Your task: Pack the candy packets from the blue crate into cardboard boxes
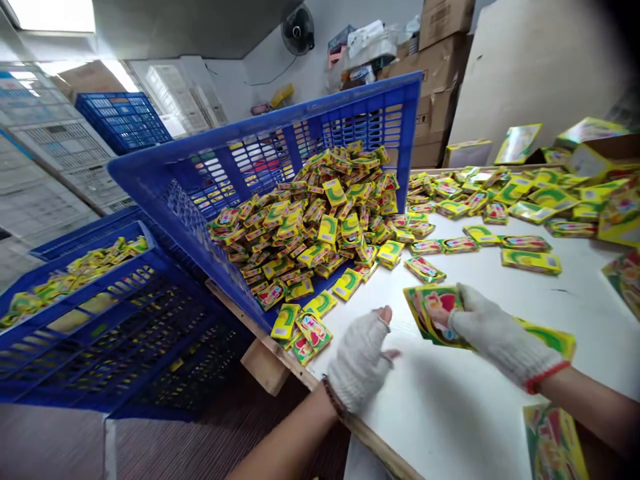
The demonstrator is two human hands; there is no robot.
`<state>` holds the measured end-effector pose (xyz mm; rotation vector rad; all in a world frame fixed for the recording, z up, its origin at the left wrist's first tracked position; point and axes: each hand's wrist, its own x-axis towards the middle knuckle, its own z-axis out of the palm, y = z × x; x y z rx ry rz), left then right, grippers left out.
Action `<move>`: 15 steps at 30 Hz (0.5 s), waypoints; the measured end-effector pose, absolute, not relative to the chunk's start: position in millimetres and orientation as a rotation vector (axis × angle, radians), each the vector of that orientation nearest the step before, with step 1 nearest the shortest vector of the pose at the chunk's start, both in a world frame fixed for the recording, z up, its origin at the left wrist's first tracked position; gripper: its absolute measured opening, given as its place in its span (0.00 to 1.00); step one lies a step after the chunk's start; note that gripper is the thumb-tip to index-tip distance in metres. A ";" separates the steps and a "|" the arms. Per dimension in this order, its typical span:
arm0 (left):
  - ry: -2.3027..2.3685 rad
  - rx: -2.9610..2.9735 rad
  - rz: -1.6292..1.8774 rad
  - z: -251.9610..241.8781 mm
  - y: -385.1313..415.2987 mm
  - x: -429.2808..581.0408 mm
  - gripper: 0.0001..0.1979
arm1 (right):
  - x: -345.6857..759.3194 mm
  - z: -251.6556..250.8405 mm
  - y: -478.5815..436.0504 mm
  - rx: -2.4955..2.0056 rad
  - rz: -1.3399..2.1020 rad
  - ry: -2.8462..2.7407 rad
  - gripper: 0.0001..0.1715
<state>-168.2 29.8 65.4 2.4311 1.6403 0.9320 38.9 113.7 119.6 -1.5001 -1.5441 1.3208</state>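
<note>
My left hand (363,360), in a white fingerless knit glove, is held over the near edge of the white table. Its fingers are apart and nothing is in them. My right hand (493,330), gloved alike with a red cuff, grips a small stack of flat yellow-green printed boxes (420,310). Beyond my hands, a blue plastic crate (265,127) is tipped on its side, and a heap of the same small boxes (327,230) spills from it onto the table. A few boxes (305,330) lie by the table edge, left of my left hand.
More small boxes (530,197) are strewn along the table's far right. Larger printed cartons (520,143) stand behind them. At left, another blue crate (100,347) holds more yellow packs. A wooden strip (370,440) edges the table. Brown cardboard boxes (440,73) are stacked behind.
</note>
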 end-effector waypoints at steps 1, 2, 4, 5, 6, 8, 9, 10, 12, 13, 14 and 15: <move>1.729 2.479 0.700 70.5 26.9 -191.1 0.30 | 40.2 114.2 117.3 -1.608 1.195 -1.706 0.23; 1.870 2.477 0.462 76.4 24.9 -214.9 0.25 | 41.0 107.5 119.5 -1.682 1.105 -1.873 0.25; 1.983 2.422 0.019 87.9 24.3 -258.6 0.24 | 41.2 91.5 120.9 -1.764 0.976 -2.231 0.32; 2.001 2.395 -0.076 92.8 26.0 -275.9 0.25 | 40.5 83.8 120.9 -1.795 0.920 -2.380 0.33; 1.995 2.379 -0.125 96.8 28.9 -289.0 0.26 | 39.5 77.3 120.6 -1.812 0.895 -2.472 0.33; 1.982 2.359 -0.101 102.4 37.6 -301.9 0.25 | 36.0 71.1 119.3 -1.795 0.936 -2.526 0.24; 1.986 2.339 -0.079 104.3 42.5 -301.9 0.23 | 33.0 71.9 117.5 -1.761 1.034 -2.475 0.19; 2.003 2.308 -0.045 105.5 46.9 -297.9 0.21 | 28.8 75.0 114.5 -1.700 1.191 -2.367 0.17; 2.075 2.228 0.045 105.3 52.3 -279.6 0.24 | 16.1 85.4 104.5 -1.488 1.600 -2.007 0.20; 2.113 2.172 0.121 103.3 52.4 -266.1 0.27 | 8.1 90.8 98.2 -1.335 1.789 -1.793 0.24; 2.147 2.094 0.248 99.8 50.5 -250.8 0.28 | -0.3 95.2 92.0 -1.166 1.932 -1.589 0.27; 2.155 2.010 0.391 94.8 46.9 -234.6 0.27 | -7.9 98.0 86.7 -1.016 2.016 -1.425 0.29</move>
